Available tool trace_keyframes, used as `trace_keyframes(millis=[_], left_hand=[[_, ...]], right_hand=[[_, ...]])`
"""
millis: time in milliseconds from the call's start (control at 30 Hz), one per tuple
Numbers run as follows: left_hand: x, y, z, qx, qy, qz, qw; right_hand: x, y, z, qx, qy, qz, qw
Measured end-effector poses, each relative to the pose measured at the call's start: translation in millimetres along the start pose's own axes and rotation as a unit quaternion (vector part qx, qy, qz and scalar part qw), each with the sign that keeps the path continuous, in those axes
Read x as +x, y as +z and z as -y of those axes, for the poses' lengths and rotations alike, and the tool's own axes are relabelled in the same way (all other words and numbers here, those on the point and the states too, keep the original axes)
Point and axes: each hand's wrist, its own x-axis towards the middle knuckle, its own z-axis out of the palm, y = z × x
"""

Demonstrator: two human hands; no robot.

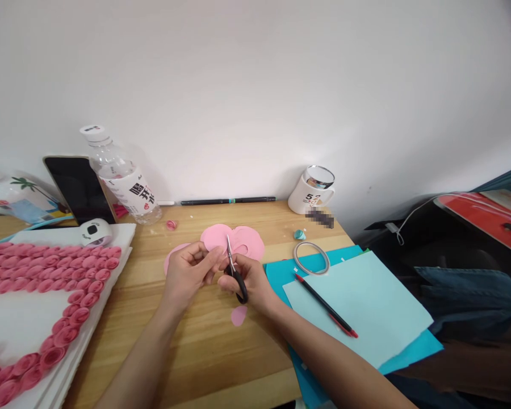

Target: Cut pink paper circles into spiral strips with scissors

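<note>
My left hand (195, 266) pinches a pink paper disc (214, 237) between thumb and fingers, above the wooden table. In my right hand (249, 279) are black-handled scissors (240, 287), their blades pointing away from me and lying over the edge of that disc. Behind the hands lies more pink cut paper (252, 241), with a curved cut line in it. Another pink piece (173, 255) shows partly behind my left hand. A small pink scrap (239, 315) rests on the table just below the scissors' handles.
At left, a white board (29, 318) carries rows of pink paper roses. A water bottle (125, 182), phone (80, 190) and mug (309, 192) stand by the wall. Blue paper sheets (366, 301), a tape roll (311, 258) and a pen (326, 305) are at right.
</note>
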Motion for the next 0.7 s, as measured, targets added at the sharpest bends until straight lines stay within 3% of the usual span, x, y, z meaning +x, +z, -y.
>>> trace_keyframes(millis=[467, 700], left_hand=[[1, 0.9, 2, -0.051, 0.021, -0.029, 0.998], [-2, 4.1, -2, -0.039, 0.006, -0.007, 0.999]], right_hand=[[0, -1, -6, 0.000, 0.014, -0.001, 1.000], [0, 2, -10, 0.018, 0.007, 0.019, 1.000]])
